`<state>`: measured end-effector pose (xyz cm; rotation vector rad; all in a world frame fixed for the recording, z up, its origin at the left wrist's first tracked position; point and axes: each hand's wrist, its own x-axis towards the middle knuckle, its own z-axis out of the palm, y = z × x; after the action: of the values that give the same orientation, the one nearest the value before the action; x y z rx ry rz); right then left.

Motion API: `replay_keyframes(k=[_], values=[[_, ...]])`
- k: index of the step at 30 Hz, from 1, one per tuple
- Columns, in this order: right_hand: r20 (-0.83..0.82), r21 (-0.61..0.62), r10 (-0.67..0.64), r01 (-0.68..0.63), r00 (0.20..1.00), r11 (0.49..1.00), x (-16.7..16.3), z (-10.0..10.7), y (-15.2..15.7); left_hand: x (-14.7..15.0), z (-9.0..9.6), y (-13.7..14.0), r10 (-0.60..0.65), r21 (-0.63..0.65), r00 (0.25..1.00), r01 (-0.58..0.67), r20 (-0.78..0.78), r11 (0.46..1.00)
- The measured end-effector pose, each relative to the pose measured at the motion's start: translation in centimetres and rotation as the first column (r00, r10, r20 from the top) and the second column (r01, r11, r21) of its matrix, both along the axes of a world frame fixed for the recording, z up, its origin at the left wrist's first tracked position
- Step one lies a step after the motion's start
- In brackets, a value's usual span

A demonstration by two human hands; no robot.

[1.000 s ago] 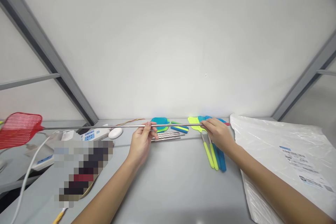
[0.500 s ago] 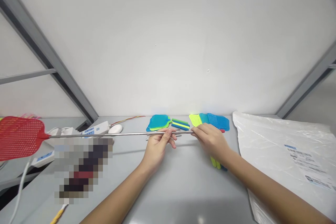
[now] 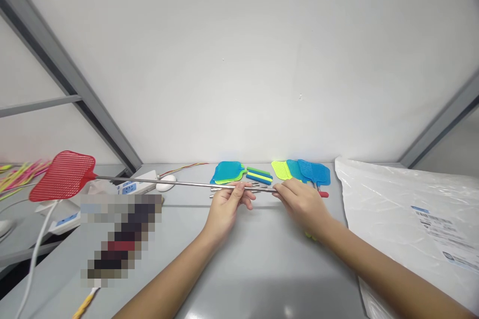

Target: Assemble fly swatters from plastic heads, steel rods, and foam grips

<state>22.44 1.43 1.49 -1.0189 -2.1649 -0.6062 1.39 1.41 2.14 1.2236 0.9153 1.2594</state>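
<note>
Both my hands hold a long fly swatter with a thin metal rod and a red mesh head out to the left. My left hand pinches the rod between thumb and fingers. My right hand grips the rod further right, and a red handle end shows just beyond it. Behind my left hand lie several loose metal rods, partly hidden. Blue and green swatter heads and coloured handle tubes lie at the table's back. More swatters lie behind my right hand, their handles mostly covered by it.
A white plastic mailer bag with a label covers the right of the grey table. On the left are power strips, a white mouse-like object, a cable and a blurred-out item. Coloured strips lie far left.
The red head has swung up and inward to the right, and its mesh is now turned at an angle. Both hands keep nearly the same places on the rod.
</note>
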Motion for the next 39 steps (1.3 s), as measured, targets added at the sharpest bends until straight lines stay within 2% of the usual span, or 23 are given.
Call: replay_keyframes(k=[6, 15, 30, 35, 37, 39], values=[[-0.010, -0.043, 0.025, -0.025, 1.000, 0.999, 1.4, -0.2, 0.4, -0.8, 0.4, 0.3, -0.100, 0.006, 0.992, 0.100, -0.071, 0.995], [-0.024, -0.065, 0.033, -0.034, 0.999, 0.997, 3.9, 0.1, 1.8, -3.7, 0.6, 1.7, 0.101, 0.019, 0.994, -0.102, 0.037, 0.995], [-0.067, -0.148, 0.028, -0.038, 0.997, 0.988, 3.0, -0.3, 1.4, -1.8, 0.8, 0.5, 0.097, -0.007, 0.995, -0.097, 0.006, 0.995], [-0.072, -0.156, 0.053, -0.063, 0.996, 0.986, 3.9, -0.4, 1.9, -2.1, 0.8, 0.6, 0.042, -0.004, 0.998, -0.042, -0.041, 0.999], [-0.065, -0.151, 0.058, -0.067, 0.996, 0.986, 4.8, -0.4, 2.3, -2.8, 1.1, 0.9, 0.048, 0.011, 0.999, -0.048, -0.001, 0.999], [-0.065, -0.142, 0.041, -0.050, 0.997, 0.989, 5.6, -0.5, 2.7, -3.9, 1.5, 1.5, 0.103, 0.034, 0.989, -0.107, 0.102, 0.994]])
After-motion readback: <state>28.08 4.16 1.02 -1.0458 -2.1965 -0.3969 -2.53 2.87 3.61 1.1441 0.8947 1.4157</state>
